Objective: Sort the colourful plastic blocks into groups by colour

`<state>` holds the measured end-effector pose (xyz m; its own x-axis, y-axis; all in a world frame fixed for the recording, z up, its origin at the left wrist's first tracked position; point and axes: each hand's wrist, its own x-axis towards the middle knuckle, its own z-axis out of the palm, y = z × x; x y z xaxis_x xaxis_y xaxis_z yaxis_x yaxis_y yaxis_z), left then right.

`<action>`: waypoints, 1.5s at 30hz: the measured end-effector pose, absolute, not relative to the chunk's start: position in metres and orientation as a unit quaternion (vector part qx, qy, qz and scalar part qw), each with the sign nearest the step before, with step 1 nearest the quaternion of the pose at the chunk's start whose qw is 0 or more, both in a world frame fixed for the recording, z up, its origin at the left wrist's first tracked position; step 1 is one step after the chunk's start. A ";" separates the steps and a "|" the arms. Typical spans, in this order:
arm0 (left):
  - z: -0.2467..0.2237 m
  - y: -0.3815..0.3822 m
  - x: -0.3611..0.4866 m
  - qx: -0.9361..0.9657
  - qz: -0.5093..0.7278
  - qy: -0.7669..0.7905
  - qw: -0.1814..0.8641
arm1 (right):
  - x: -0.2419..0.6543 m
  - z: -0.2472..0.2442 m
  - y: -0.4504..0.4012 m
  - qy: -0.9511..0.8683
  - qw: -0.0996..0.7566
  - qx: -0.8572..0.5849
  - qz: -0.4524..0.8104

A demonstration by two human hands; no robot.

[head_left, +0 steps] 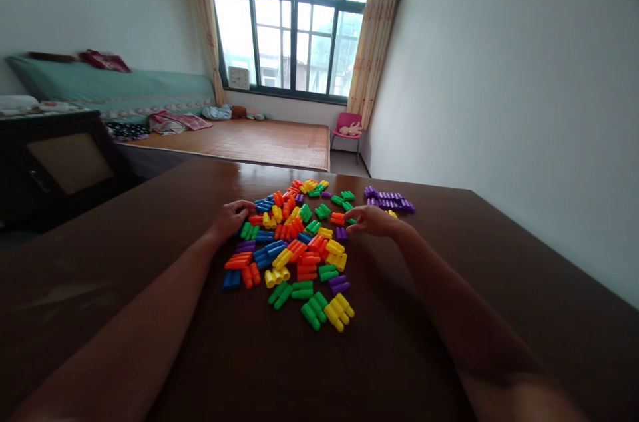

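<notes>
A loose heap of plastic bullet-shaped building blocks in orange, yellow, green, blue and purple lies on the brown table. My left hand rests at the heap's left edge, fingers curled together beside a blue block; whatever they may hold is hidden. At the right edge of the heap, my right hand reaches in with thumb and forefinger apart. Its fingertips are close to a purple block and an orange block. Behind that hand lies a joined row of purple blocks, with a bit of yellow showing nearer.
Nearest me in the heap are a yellow block and a green block. Beyond the table stand a bed with a woven mat and a pink chair. A dark cabinet is at left, a white wall at right.
</notes>
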<state>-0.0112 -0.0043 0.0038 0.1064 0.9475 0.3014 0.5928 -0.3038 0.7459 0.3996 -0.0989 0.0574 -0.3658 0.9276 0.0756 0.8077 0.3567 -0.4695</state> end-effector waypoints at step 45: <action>-0.014 0.014 -0.019 0.723 0.378 0.541 0.206 | 0.403 0.012 -0.093 -0.759 0.234 -0.608 0.018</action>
<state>-0.0189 0.0143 -0.0144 0.1289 0.9374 0.3236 0.6259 -0.3300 0.7067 0.4034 -0.0928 0.0121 -0.1525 0.9304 0.3334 0.9139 0.2611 -0.3107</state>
